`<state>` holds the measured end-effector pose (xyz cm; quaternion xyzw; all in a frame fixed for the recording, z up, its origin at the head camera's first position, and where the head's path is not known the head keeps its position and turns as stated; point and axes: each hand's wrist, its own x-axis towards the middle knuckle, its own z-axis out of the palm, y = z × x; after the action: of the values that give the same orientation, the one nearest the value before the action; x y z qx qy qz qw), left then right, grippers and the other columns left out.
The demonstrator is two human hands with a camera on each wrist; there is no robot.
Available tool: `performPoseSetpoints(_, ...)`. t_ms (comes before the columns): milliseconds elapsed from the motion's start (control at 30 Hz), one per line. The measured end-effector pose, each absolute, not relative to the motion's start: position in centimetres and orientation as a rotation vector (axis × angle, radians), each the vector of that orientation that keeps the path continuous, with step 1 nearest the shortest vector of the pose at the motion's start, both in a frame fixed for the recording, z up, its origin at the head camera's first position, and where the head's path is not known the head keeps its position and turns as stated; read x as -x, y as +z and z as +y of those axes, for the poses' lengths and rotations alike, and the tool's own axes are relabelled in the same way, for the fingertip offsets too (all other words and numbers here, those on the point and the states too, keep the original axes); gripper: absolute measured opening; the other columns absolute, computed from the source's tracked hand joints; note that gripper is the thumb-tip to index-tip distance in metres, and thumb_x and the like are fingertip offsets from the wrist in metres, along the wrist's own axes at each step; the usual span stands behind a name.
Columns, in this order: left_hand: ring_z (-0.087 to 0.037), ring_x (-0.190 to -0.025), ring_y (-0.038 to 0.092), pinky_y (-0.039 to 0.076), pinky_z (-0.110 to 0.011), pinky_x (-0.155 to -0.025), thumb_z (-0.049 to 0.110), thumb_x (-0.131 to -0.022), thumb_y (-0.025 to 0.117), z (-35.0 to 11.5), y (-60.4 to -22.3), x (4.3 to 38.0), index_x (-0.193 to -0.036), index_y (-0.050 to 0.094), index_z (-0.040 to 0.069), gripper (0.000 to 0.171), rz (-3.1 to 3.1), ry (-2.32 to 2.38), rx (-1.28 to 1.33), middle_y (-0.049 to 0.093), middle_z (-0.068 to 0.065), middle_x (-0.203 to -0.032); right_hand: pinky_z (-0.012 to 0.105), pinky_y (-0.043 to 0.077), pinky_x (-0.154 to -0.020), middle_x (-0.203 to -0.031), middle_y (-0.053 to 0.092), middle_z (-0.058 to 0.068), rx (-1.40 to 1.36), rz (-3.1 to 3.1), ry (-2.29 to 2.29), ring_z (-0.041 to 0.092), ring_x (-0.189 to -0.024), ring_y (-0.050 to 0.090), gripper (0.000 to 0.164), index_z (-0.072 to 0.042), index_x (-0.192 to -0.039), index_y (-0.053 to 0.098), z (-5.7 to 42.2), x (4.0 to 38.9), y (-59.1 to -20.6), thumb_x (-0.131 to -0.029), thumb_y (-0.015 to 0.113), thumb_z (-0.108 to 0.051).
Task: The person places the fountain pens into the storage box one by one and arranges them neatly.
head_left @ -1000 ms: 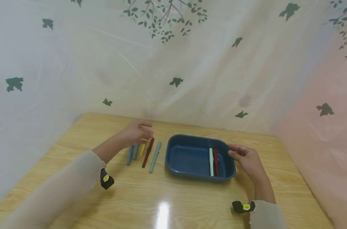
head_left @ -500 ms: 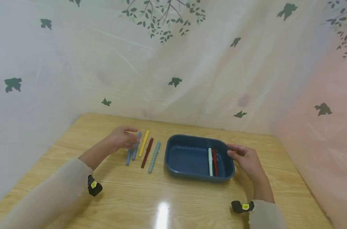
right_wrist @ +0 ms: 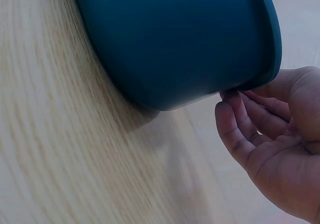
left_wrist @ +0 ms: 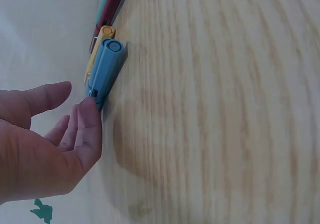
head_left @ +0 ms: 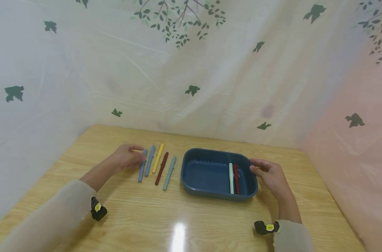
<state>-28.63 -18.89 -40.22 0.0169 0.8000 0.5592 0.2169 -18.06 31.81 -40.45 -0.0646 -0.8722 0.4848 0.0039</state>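
Observation:
My left hand is at the leftmost blue pen, its fingers by the pen's upper part. In the left wrist view the thumb stands apart from the other fingers, and one fingertip is right at the blue pen. To the right lie another blue pen, a yellow pen, a dark red pen and a grey-green pen. My right hand holds the right rim of a dark blue tray, thumb at the rim and fingers against the outer wall.
Inside the tray, toward its right end, a pale mint pen and a dark red pen lie side by side. The wooden table backs onto a hanging printed curtain, which also closes in both sides.
My left hand has moved left and slightly toward me, from above the yellow and red pens to the leftmost blue pen. The right hand keeps its place on the tray.

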Motion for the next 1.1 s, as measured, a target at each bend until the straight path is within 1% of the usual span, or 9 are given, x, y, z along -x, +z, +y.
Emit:
performPoseSetpoints(200, -0.018, -0.104, 0.068, 0.061, -0.037, -0.089, 0.002, -0.097, 0.068, -19.1, -40.3, 28.4, -0.154, 0.033, -0.006, 0.067, 2.169, 1.566, 0.026, 0.05, -0.028, -0.147, 0.054, 0.045, -0.112, -0.149, 0.055, 0.013, 0.22, -2.736, 1.529, 0.033, -0.134, 0.055, 0.05, -0.011, -0.143, 0.06, 31.9, 18.1, -40.5, -0.102, 0.065, -0.038)
performPoseSetpoints(333, -0.016, -0.098, 0.069, 0.062, -0.036, -0.088, -0.002, -0.094, 0.071, -19.3, -40.6, 28.5, -0.153, 0.034, -0.006, 0.07, 2.151, 1.577, 0.041, 0.05, -0.027, -0.146, 0.056, 0.043, -0.113, -0.149, 0.054, 0.014, 0.23, -2.733, 1.531, 0.035, -0.134, 0.054, 0.05, -0.011, -0.143, 0.06, 31.9, 18.2, -40.5, -0.102, 0.065, -0.038)
performPoseSetpoints(700, -0.02, -0.092, 0.069, 0.064, -0.037, -0.08, -0.002, -0.087, 0.079, -18.7, -40.9, 28.7, -0.152, 0.035, -0.006, 0.078, 2.229, 1.442, 0.081, 0.05, -0.025, -0.139, 0.055, 0.045, -0.112, -0.149, 0.055, 0.015, 0.229, -2.741, 1.527, 0.035, -0.134, 0.054, 0.05, -0.01, -0.143, 0.06, 31.7, 18.2, -40.6, -0.102, 0.065, -0.037)
performPoseSetpoints(900, -0.022, -0.089, 0.069, 0.064, -0.037, -0.076, -0.001, -0.087, 0.078, -18.6, -40.8, 28.5, -0.149, 0.038, -0.008, 0.074, 2.263, 1.393, 0.066, 0.051, -0.025, -0.136, 0.056, 0.044, -0.112, -0.149, 0.055, 0.015, 0.226, -2.735, 1.534, 0.035, -0.133, 0.054, 0.05, -0.01, -0.143, 0.06, 31.8, 18.2, -40.7, -0.102, 0.065, -0.037)
performPoseSetpoints(1100, -0.023, -0.088, 0.07, 0.065, -0.035, -0.074, 0.001, -0.087, 0.078, -18.2, -41.1, 28.6, -0.145, 0.044, -0.007, 0.068, 2.359, 1.283, 0.029, 0.054, -0.024, -0.132, 0.055, 0.045, -0.111, -0.148, 0.055, 0.015, 0.229, -2.735, 1.52, 0.035, -0.131, 0.056, 0.05, -0.01, -0.144, 0.059, 31.9, 18.2, -40.7, -0.102, 0.065, -0.036)
